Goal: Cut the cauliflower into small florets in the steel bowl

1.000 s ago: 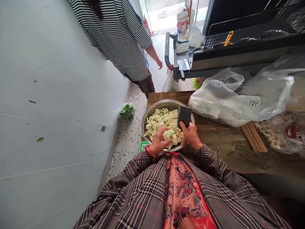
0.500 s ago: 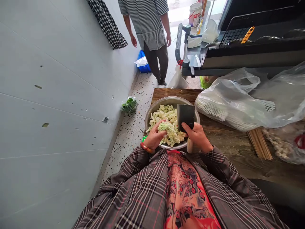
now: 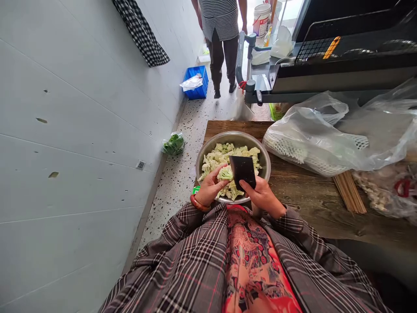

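My left hand [image 3: 209, 188] is closed around a piece of cauliflower [image 3: 224, 173], held over the near left part of a metal basin [image 3: 266, 167]. In my right hand [image 3: 261, 196] is a cleaver [image 3: 243, 170] with a broad dark blade, gripped where the handle meets the blade. The blade's left edge is at the cauliflower piece; whether it cuts into it I cannot tell. Beneath both hands, cut cauliflower florets [image 3: 215, 156] fill much of the basin. The blade hides some of them, and my right hand covers most of the handle.
The basin stands on a wooden table [image 3: 293, 200]. To its right lie a plastic bag [image 3: 312, 139] with white foam netting, wooden sticks [image 3: 349, 191] and another bag [image 3: 387, 191]. Bagged greens [image 3: 173, 144] and a blue crate [image 3: 200, 87] sit on the floor. A person [image 3: 221, 39] stands beyond.
The cleaver has moved left from beside the cauliflower piece to its edge, its blade now tilted. The person ahead has moved farther away, showing more of the blue crate.
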A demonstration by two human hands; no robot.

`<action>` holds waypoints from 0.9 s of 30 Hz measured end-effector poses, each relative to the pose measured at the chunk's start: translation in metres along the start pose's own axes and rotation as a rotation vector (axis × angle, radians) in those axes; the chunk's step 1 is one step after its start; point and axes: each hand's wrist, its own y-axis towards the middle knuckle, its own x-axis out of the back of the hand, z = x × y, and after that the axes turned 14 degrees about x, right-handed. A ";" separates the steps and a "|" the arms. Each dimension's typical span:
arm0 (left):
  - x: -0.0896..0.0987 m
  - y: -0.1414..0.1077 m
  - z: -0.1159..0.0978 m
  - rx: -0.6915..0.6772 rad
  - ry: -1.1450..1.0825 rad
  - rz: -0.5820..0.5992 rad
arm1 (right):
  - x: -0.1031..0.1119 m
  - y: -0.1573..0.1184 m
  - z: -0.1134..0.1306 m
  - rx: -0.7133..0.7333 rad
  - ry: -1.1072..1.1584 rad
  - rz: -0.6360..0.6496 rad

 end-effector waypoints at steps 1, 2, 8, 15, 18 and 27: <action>0.003 0.000 -0.001 -0.038 0.086 -0.023 | -0.001 -0.001 0.000 0.010 0.001 0.010; 0.005 -0.001 -0.001 -0.076 0.171 -0.043 | -0.003 -0.002 0.000 0.021 -0.004 0.020; 0.010 -0.002 -0.005 -0.168 0.380 -0.048 | -0.009 -0.003 -0.003 0.054 -0.041 0.023; 0.007 -0.002 -0.007 -0.123 0.307 -0.023 | -0.016 -0.003 -0.012 0.076 -0.146 -0.007; 0.007 -0.001 -0.004 -0.097 0.290 0.003 | -0.019 -0.003 -0.017 0.051 -0.169 -0.040; -0.007 0.008 0.015 -0.003 0.147 -0.079 | -0.021 -0.004 -0.025 -0.035 -0.238 -0.125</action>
